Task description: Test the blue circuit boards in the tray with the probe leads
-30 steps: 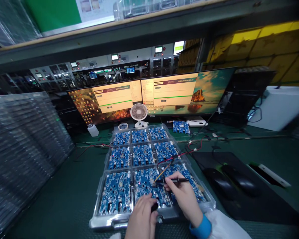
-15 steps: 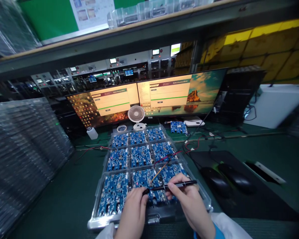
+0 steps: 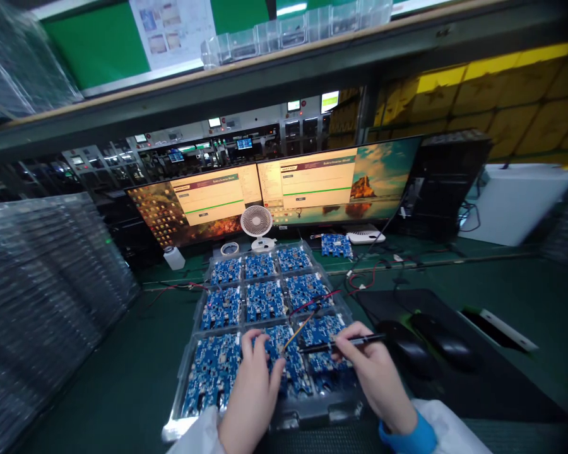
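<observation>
A clear tray holds rows of blue circuit boards, among them a front-left board. Over the front-middle board is my left hand, fingers apart and bent, near the board's left edge; nothing shows in it. My right hand pinches a black pen-like tool above the front-right board. The tool's left end lies over the gap between the front-middle and front-right boards. A thin orange wire runs down to the front-middle board. Red and black wires cross the boards behind.
Behind the tray stand a small white fan, a tape roll, a white bottle and two monitors. Two black mice lie on a dark mat at right. Stacked trays rise at left.
My left hand has opened its fingers and moved up slightly, away from the black cap-like end it was near. My right hand has moved right and slightly up with the pen-like tool.
</observation>
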A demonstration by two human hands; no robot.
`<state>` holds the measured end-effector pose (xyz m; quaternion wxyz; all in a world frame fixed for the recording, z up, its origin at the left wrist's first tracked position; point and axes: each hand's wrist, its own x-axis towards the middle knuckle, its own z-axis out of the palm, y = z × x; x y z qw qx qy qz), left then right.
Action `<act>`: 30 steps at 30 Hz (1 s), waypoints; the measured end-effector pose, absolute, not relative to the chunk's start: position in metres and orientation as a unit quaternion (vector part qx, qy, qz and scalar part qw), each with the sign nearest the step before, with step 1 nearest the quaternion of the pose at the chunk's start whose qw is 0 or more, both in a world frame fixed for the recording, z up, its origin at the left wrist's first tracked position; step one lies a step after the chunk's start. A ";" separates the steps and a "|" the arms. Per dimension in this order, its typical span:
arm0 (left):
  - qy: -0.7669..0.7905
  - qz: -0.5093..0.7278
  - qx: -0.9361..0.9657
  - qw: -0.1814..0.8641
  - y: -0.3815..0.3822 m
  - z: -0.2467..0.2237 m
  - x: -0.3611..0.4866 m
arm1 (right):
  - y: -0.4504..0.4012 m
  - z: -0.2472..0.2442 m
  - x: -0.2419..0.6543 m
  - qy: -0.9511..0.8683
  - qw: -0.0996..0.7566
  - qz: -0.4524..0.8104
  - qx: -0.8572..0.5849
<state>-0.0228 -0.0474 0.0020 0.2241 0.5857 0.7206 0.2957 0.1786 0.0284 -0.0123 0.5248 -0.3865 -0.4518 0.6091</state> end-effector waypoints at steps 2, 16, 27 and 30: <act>0.740 0.234 0.598 0.201 -0.036 0.007 -0.022 | 0.041 -0.014 0.191 -0.408 0.564 0.600 -0.394; 0.735 -0.010 0.671 0.099 -0.006 0.023 -0.001 | 0.060 -0.020 0.215 -0.235 0.624 0.643 -0.376; 0.745 0.044 0.662 0.068 0.043 0.010 0.005 | 0.058 -0.021 0.217 -0.243 0.613 0.657 -0.365; 0.753 0.046 0.652 0.081 0.050 0.011 0.007 | 0.057 -0.021 0.218 -0.251 0.615 0.652 -0.365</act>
